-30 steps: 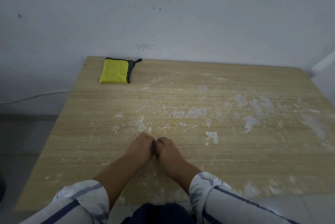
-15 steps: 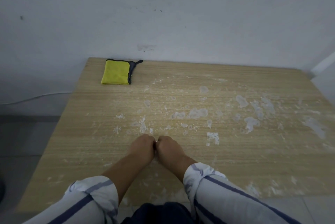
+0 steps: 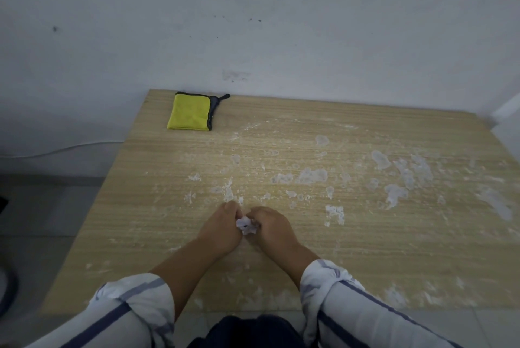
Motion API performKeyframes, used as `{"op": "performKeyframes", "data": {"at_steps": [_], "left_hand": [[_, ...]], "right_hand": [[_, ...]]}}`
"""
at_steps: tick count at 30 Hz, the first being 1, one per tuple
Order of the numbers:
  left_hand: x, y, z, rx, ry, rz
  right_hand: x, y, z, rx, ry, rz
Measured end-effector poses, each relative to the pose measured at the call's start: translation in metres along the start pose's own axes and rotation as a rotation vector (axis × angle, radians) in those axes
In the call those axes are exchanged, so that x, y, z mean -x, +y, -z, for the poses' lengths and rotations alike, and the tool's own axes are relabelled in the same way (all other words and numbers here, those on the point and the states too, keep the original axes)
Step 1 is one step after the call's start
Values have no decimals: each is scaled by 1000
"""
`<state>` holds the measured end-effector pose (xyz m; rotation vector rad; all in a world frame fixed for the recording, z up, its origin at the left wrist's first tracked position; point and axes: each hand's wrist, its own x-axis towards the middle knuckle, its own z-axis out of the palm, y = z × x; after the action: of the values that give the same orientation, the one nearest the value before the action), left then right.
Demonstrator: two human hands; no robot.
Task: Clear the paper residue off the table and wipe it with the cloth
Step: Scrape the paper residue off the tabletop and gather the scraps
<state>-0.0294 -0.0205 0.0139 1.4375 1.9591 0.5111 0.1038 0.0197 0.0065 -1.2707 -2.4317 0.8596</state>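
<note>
Nearest the camera, two striped sleeves lead to bare forearms reaching onto a pale wooden table (image 3: 146,224). The left hand (image 3: 222,228) and right hand (image 3: 271,231) meet knuckle to knuckle, both pinched closed around a small crumpled wad of white paper (image 3: 246,225) held between them just above the tabletop.

Beyond the hands, paper residue (image 3: 312,176) is stuck in thin white flecks and patches across the middle and right of the surface. It looks light, flimsy and likely to tear, so it probably has to be lifted at a loose edge.

At the far left corner, near the wall, lies a folded yellow cloth (image 3: 190,115), soft and easy to grasp anywhere. Nothing stands between the hands and the cloth, and the left table edge drops to open floor.
</note>
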Motion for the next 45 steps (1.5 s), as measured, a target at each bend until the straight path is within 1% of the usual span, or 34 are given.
{"op": "performKeyframes", "data": {"at_steps": [6,10,16,18,21,24,27,31,37,42,45], "left_hand": [[4,1,-1,-8,26,30],[7,0,-4,-3,47,18],[9,-5,-8,-15,50,-5],[9,-7,-8,-24,59,-12],[8,-11,-9,-64,105,-28],[5,-14,-8,-152,188,-39],[-2,-14,-7,-171,244,-15],[-15,-16,-10,-195,211,47],[-47,-19,-17,-251,128,123],[-60,-12,-22,-309,89,149],[-67,-3,-24,-313,103,189]], "right_hand": [[5,-2,1,40,25,-70],[3,-1,-2,107,-2,-9],[4,-6,1,18,-3,-53],[4,-9,3,34,-19,-56],[4,-5,1,132,-5,-39],[3,1,1,159,14,-50],[0,6,3,173,33,-65],[-1,19,8,176,34,-125],[2,51,21,283,-64,-166],[7,67,25,323,-15,-130],[1,75,29,309,5,-105]]}}
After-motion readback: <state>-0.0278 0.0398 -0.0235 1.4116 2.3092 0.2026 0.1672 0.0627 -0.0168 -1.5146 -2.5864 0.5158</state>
